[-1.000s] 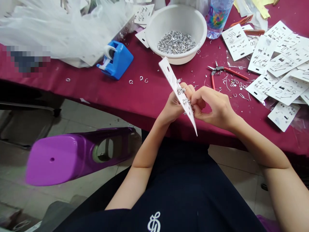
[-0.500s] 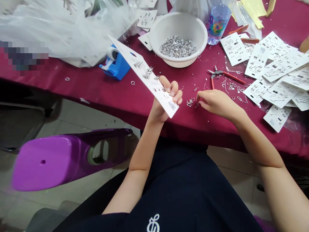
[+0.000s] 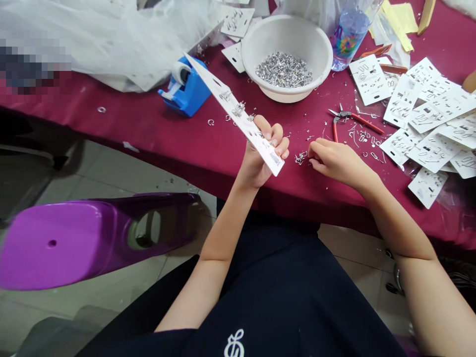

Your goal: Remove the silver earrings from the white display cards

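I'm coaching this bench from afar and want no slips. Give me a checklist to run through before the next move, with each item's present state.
1. White card gripped by the left hand: ok, held up off the table, tilted.
2. Right hand at the small metal pile: ok, fingertips right beside it.
3. Piece held in the right fingers: cannot tell, the fingers are curled.
4. Pliers clear of the right hand: cannot tell, one handle ends close to it.
5. Tablecloth free of loose bits: not ok, metal pieces lie scattered.
6. Bowl upright: ok.
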`<act>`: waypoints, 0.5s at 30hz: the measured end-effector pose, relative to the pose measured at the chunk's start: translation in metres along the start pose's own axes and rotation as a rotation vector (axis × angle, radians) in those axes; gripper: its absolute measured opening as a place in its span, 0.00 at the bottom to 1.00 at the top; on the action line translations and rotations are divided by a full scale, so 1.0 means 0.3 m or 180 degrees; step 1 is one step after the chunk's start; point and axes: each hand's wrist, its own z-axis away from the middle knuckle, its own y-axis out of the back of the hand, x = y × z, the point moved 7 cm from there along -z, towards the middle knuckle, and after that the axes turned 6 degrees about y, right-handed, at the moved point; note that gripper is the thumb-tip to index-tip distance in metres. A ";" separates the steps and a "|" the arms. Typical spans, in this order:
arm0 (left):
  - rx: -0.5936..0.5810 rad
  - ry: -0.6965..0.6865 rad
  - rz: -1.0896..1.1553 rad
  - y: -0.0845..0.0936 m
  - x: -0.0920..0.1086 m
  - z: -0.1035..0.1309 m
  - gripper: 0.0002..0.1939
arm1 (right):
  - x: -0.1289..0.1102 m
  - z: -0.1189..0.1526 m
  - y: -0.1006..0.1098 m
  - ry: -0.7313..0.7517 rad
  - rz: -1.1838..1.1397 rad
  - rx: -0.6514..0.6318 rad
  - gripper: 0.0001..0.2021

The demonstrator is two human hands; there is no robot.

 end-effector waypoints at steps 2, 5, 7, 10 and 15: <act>-0.0030 -0.0038 0.0104 -0.002 0.003 0.002 0.29 | 0.011 -0.002 -0.002 0.0126 -0.0109 0.0140 0.03; -0.0087 -0.0053 0.0226 -0.006 0.006 0.005 0.29 | 0.029 -0.005 -0.011 0.0231 -0.0301 0.0304 0.05; -0.0100 -0.0035 0.0249 -0.008 0.007 0.008 0.29 | 0.032 -0.006 -0.012 0.0263 -0.0369 0.0419 0.05; -0.0083 0.0020 0.0278 -0.007 0.006 0.014 0.30 | 0.025 -0.003 -0.006 0.0262 -0.0421 0.0556 0.07; -0.0089 0.0149 0.0281 0.001 -0.004 0.023 0.30 | 0.022 0.027 0.018 -0.0008 -0.0655 0.0759 0.06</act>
